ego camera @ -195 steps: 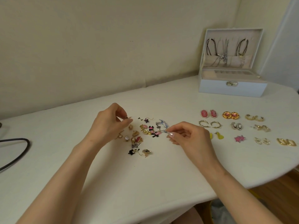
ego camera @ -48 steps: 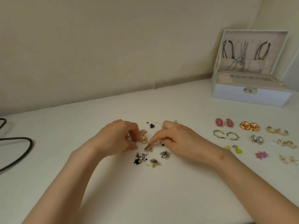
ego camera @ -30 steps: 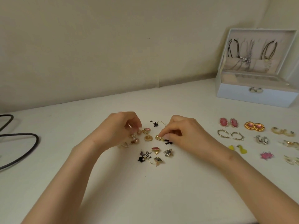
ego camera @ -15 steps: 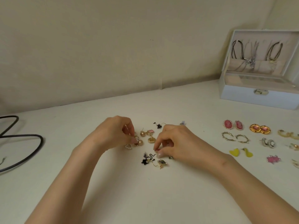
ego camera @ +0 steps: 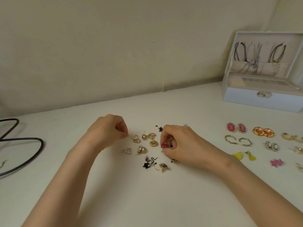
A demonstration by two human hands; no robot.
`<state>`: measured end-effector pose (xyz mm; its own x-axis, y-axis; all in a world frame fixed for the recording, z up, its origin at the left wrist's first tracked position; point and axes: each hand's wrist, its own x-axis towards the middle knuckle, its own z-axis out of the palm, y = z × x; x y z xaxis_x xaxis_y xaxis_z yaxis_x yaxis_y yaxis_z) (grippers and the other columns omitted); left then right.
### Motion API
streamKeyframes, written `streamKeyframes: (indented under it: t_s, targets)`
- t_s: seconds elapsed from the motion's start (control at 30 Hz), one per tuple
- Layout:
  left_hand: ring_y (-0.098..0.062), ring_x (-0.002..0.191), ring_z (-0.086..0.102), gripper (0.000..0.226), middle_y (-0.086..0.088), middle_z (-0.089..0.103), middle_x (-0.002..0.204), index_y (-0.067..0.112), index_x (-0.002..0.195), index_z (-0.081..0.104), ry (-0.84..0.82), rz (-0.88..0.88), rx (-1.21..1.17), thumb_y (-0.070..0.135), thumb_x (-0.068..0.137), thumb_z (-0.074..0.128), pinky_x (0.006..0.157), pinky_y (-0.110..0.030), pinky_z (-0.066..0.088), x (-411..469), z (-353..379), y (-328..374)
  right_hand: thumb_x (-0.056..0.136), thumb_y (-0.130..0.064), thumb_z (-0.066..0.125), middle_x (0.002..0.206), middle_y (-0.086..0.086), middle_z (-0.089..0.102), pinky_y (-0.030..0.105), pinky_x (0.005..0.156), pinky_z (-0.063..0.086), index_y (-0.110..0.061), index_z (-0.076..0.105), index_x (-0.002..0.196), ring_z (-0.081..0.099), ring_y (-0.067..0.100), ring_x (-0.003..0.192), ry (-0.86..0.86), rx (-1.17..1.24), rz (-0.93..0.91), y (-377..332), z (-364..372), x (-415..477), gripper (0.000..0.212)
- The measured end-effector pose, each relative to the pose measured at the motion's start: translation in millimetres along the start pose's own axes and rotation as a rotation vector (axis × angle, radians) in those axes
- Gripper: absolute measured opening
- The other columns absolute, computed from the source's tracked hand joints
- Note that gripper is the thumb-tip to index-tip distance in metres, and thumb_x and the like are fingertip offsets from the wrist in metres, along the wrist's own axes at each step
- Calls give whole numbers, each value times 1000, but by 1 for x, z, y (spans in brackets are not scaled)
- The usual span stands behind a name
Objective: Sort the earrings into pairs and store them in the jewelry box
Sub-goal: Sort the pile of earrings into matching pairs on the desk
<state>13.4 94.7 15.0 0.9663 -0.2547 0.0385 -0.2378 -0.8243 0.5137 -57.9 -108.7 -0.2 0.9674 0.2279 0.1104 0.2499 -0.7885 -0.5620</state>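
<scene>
While right hand (ego camera: 185,145) pinches red earring (ego camera: 164,146), left hand (ego camera: 106,130) curled, contents unclear.

- I read no text, label, brand, number or sign anywhere in my head view.
- The jewelry box (ego camera: 242,99) front and its metal clasp (ego camera: 264,94) show me no legible marking.

The table (ego camera: 114,194) looks matt, smooth and off-white. The jewelry box (ego camera: 242,102) has a smooth white shell, a shiny metal clasp (ego camera: 264,94) and a pale lining (ego camera: 262,45), perhaps cloth. The heart earring (ego camera: 153,143) is textured gold-toned metal; the red earring (ego camera: 164,146) glossy; the yellow pair (ego camera: 244,155) translucent plastic; the cable (ego camera: 24,153) matt black
</scene>
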Motion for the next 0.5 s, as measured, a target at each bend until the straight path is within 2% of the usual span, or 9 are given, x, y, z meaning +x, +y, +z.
streamKeyframes:
  t_s: [0.07,0.17,0.3,0.4,0.5]
  targets:
    - [-6,64,48,13,7,57,74,21,73,62,77,-6,7,11,81,67,53,-22,33,2,1,-2,83,-10,61,66,-15,44,12,66,39,-19,55,84,46,-13,64,0,-4,-4,0,0,0,11]
    - [-5,68,47,9,8,56,78,22,79,62,71,59,-3,14,81,67,57,-23,34,5,11,1,82,-12,64,71,-14,46,11,68,39,-21,56,83,46,-11,66,-9,-2,-19,0,2,2,12]
    - [-11,84,46,15,12,54,85,27,86,62,83,195,-12,34,77,71,71,-28,38,9,29,8,79,-19,70,83,-11,51,14,72,40,-27,59,79,48,-6,69,-24,-14,-35,2,8,5,14]
    - [-12,86,46,17,10,57,90,29,84,60,46,226,80,41,76,70,68,-26,34,11,41,9,79,-25,72,86,-8,53,21,73,42,-25,66,84,47,0,69,-28,-14,-33,1,7,6,8]
    - [-9,79,45,14,14,56,84,30,79,58,14,238,104,36,77,70,67,-26,34,12,37,11,84,-20,65,79,-9,51,15,66,36,-20,70,91,46,1,68,97,15,-36,1,2,20,8]
